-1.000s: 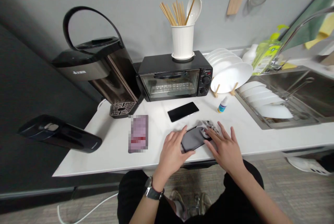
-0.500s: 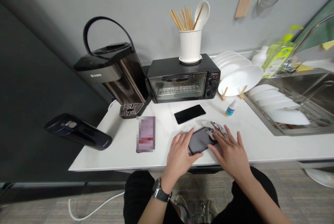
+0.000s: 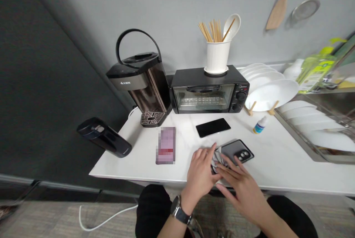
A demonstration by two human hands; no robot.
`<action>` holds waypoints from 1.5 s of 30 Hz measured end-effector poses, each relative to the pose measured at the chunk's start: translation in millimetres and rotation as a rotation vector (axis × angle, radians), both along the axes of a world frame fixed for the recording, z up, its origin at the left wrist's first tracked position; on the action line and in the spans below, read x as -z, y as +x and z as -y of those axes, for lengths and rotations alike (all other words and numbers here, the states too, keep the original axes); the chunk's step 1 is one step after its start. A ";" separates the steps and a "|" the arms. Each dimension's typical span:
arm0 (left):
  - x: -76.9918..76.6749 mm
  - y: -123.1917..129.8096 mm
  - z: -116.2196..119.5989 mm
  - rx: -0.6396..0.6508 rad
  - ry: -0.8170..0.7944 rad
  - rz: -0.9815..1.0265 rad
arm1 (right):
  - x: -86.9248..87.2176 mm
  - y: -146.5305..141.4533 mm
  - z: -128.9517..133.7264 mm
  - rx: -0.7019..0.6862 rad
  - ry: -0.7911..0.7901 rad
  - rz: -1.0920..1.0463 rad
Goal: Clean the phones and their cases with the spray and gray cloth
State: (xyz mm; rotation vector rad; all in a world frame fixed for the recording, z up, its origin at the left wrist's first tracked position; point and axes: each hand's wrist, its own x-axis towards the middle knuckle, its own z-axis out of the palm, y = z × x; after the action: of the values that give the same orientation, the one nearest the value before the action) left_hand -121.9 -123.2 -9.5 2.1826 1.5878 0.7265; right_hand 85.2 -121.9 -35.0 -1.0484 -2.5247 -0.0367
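Observation:
A phone case point(image 3: 230, 150) with a black rim, frosted grey back and camera cutouts lies on the white counter in front of me. My left hand point(image 3: 202, 169) grips its left end between thumb and fingers. With my right hand point(image 3: 240, 184) I press a crumpled grey cloth point(image 3: 217, 158) onto the left part of the case, fingers stretched over it. The fingers partly cover the cloth and that end of the case. Behind the case lies a black smartphone point(image 3: 213, 127), screen up. A small white bottle with a blue and yellow label point(image 3: 259, 125) stands to the right.
A purple flat item point(image 3: 166, 145), blurred out, lies at left. Beyond it are a dark thermos point(image 3: 104, 137), a water dispenser point(image 3: 144, 86) and a toaster oven point(image 3: 210, 91) bearing a chopstick holder point(image 3: 218, 56). White plates point(image 3: 273, 95) and the sink edge point(image 3: 302, 138) are at right.
My right hand has slid the cloth from the case's right end to its left end, baring the camera cutouts. My head view has shifted left.

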 end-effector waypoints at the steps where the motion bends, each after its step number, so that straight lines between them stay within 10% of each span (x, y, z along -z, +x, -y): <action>1: -0.6 -0.1 0.1 0.000 0.000 0.004 | 2.0 0.9 0.3 0.035 0.023 -0.008; 4: -1.9 -0.2 0.8 -0.005 0.000 0.023 | 9.1 6.1 -2.7 0.227 0.152 -0.072; 9: -1.9 0.6 1.5 -0.015 -0.025 0.011 | 13.2 9.8 -3.6 0.001 0.155 0.015; 15: 0.0 0.9 0.8 -0.033 -0.042 0.034 | 17.2 22.1 -13.6 0.164 0.277 -0.025; 19: 0.4 0.3 -0.7 -0.035 -0.061 0.037 | 21.5 17.2 -12.6 -0.021 0.207 0.007; 23: 1.1 -1.2 -1.8 -0.031 -0.083 0.046 | 10.9 4.7 -8.3 0.214 0.202 -0.118; 27: 2.7 -2.6 -2.9 -0.024 -0.077 0.051 | -6.7 -10.5 -3.7 -0.013 -0.089 -0.084; 32: 5.1 -4.0 -5.6 -0.023 -0.059 0.036 | -14.4 -7.8 -10.5 0.311 -0.034 -0.150; 36: 5.6 -4.8 -6.4 -0.003 -0.031 0.012 | -18.8 -8.6 -7.3 0.050 -0.147 -0.154; 40: 4.8 -3.8 -6.8 -0.023 -0.025 0.000 | -22.7 -4.8 -13.2 0.287 -0.092 -0.160; 45: 6.3 -3.0 -7.0 -0.022 -0.003 -0.002 | -21.8 -2.7 -11.8 0.029 -0.171 -0.155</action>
State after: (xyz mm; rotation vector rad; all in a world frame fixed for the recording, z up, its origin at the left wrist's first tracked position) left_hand -124.9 -116.2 -15.8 2.1678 1.6147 0.7288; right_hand 82.4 -110.1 -13.1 -1.1074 -2.4052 0.2471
